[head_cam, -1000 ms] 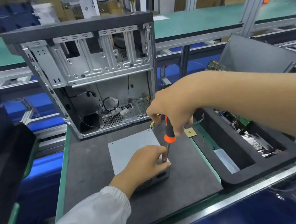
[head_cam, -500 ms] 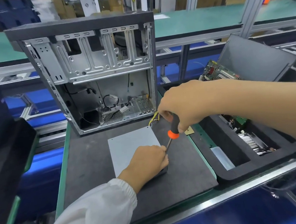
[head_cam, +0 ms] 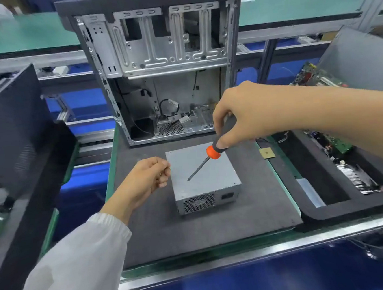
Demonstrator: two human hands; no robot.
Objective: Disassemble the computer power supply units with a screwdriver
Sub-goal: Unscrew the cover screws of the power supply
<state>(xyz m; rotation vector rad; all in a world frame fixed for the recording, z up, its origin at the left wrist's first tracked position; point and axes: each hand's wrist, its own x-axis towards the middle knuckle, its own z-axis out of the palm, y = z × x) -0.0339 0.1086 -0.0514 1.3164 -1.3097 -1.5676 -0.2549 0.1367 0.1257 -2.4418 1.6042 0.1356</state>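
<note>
A grey metal power supply unit [head_cam: 203, 178] lies flat on the dark foam mat [head_cam: 217, 231], its fan grille facing me. My right hand [head_cam: 250, 113] grips the black and orange handle of a screwdriver [head_cam: 212, 152] above the unit. The shaft slants down to the left, and its tip hovers over the top plate. My left hand [head_cam: 144, 179] hangs just left of the unit, clear of it. Its fingers are curled, with the thumb against the fingertips. I see nothing between them.
An open, stripped computer case [head_cam: 166, 60] stands upright behind the mat. A small gold chip [head_cam: 267, 153] lies at the mat's right edge. A black foam tray [head_cam: 321, 212] with circuit boards sits to the right, and a black panel [head_cam: 11, 129] leans at the left.
My left hand has lifted off the unit's near corner and drawn back to the left. My right hand has raised the screwdriver from that corner to above the top plate.
</note>
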